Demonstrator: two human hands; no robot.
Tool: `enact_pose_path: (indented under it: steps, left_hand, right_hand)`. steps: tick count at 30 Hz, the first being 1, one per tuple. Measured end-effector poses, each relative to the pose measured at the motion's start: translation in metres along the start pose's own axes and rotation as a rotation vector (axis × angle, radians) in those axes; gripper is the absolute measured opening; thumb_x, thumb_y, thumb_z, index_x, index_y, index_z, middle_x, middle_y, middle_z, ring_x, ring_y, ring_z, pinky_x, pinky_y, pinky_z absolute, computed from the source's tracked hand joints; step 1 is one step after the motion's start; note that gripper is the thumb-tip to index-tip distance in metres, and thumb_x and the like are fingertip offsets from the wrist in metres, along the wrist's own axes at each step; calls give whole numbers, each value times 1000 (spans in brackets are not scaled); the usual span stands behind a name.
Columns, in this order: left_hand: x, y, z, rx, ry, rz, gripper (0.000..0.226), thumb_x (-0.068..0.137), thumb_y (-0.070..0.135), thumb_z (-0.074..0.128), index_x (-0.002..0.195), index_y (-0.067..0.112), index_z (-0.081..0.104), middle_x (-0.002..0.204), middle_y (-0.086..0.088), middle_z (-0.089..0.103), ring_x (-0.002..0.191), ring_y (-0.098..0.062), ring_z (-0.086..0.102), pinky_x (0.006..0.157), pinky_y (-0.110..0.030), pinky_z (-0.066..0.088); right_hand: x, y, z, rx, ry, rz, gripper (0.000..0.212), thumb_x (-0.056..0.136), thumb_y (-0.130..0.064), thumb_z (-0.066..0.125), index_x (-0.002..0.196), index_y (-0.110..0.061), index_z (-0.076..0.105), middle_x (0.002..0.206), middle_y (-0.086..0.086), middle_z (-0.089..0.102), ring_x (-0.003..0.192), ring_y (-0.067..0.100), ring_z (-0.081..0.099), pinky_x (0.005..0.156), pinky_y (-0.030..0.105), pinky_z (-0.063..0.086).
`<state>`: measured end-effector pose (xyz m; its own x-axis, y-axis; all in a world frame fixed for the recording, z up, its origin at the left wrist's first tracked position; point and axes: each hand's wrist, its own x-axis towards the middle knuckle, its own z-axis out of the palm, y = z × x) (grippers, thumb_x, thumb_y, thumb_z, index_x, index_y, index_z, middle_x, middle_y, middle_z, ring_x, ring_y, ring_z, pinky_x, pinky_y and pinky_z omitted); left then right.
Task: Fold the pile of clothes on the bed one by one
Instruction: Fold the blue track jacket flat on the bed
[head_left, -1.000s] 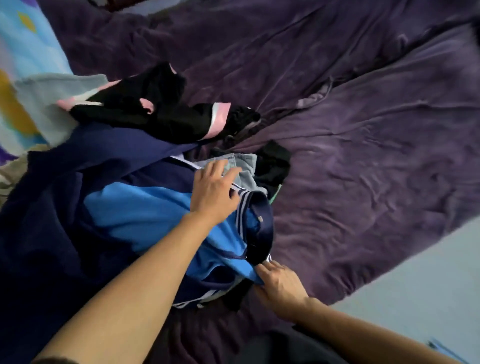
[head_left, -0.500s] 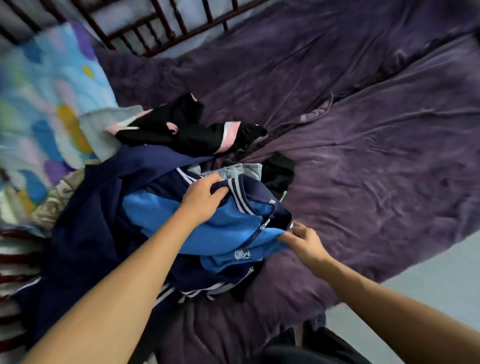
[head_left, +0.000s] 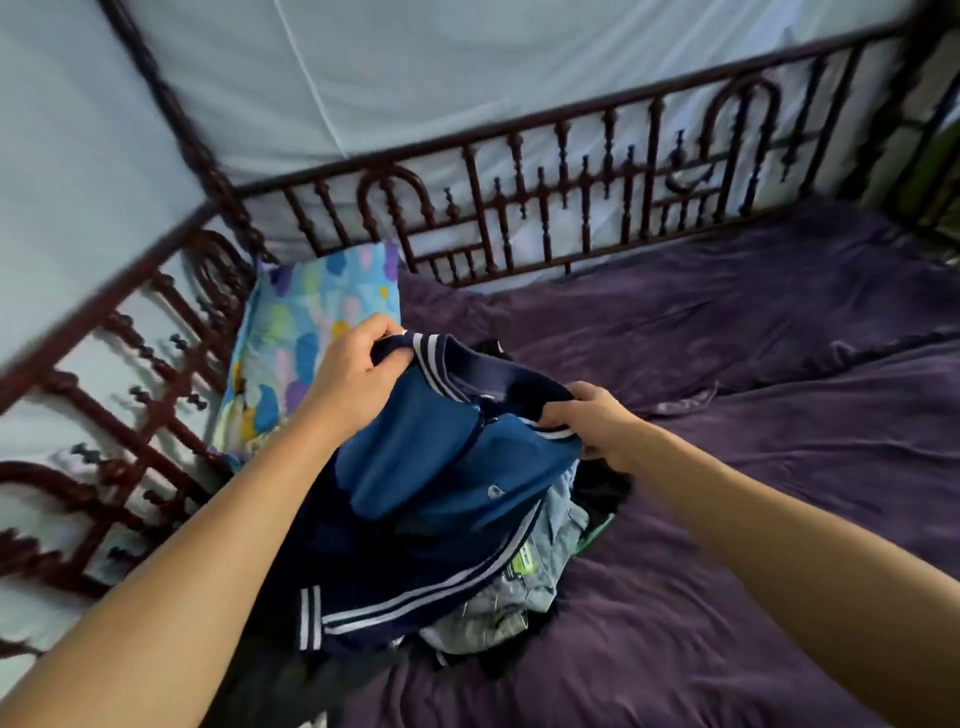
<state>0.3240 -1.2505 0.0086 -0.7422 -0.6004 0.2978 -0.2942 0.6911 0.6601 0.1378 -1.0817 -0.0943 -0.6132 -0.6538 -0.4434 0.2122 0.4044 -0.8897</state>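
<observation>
Both hands grip the blue jacket (head_left: 441, 467) by its navy, white-striped ribbed collar: the left hand (head_left: 358, 384) bunches one end, the right hand (head_left: 592, 421) pinches the other. It hangs lifted over the pile of clothes (head_left: 524, 587) near the bed's left end, beside the patterned pillow (head_left: 301, 332). Wrinkled purple plush bedcover (head_left: 753, 415) spreads open rightward; the carved dark wooden rail (head_left: 571, 208) bounds the far edge.

The bed (head_left: 753, 415) has a purple cover. A dark red railing (head_left: 571, 171) runs from 9 to 2 o'clock. A bright pillow (head_left: 311, 312) leans at 10 o'clock, with a pale wall (head_left: 415, 62) behind.
</observation>
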Motion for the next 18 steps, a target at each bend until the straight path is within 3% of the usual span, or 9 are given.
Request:
enact_pose_path:
  steps: [3,7,10,13,15,18]
  left_hand:
    - [-8,21,-36,10,93,61,5,89,9,59,84,7,58,81,-12,60,73,-18,52,67,-27,39]
    - [-9,45,-92,-44,246,176,10,88,14,61,82,22,61,75,5,63,68,-2,52,65,-20,42]
    - [-4,52,-137,-126,357,253,13,87,18,61,80,30,60,71,19,61,67,6,53,65,-12,43]
    - [-3,42,-173,-31,401,300,4,89,22,60,86,21,58,74,11,60,70,-3,53,69,-26,45]
    - [-9,26,-192,110,389,320,5,91,22,58,89,20,55,74,6,61,71,-11,56,67,-32,45]
    - [-18,2,-218,313,403,328,16,94,33,51,96,18,51,72,-6,63,69,-32,60,63,-40,47]
  right_hand:
    - [-19,-37,-4,-102,72,-124,17,77,-20,74,92,-11,72,77,6,69,61,20,60,56,28,47]
    - [-49,-95,-11,-138,259,-464,9,78,-23,69,75,-16,65,68,-2,63,62,13,57,55,27,43]
    - [-74,-131,0,-34,135,-531,10,81,-24,63,81,-16,68,73,1,69,68,16,63,61,27,47]
    - [-97,-145,26,21,-8,-534,21,88,-31,60,82,-15,72,84,5,75,81,24,69,72,32,52]
    - [-113,-155,41,-86,-38,-601,43,83,-53,62,93,-12,73,92,6,75,89,26,71,80,37,54]
    - [-146,-187,51,-302,-67,-782,54,68,-70,70,101,-26,73,99,-1,74,91,15,70,74,25,54]
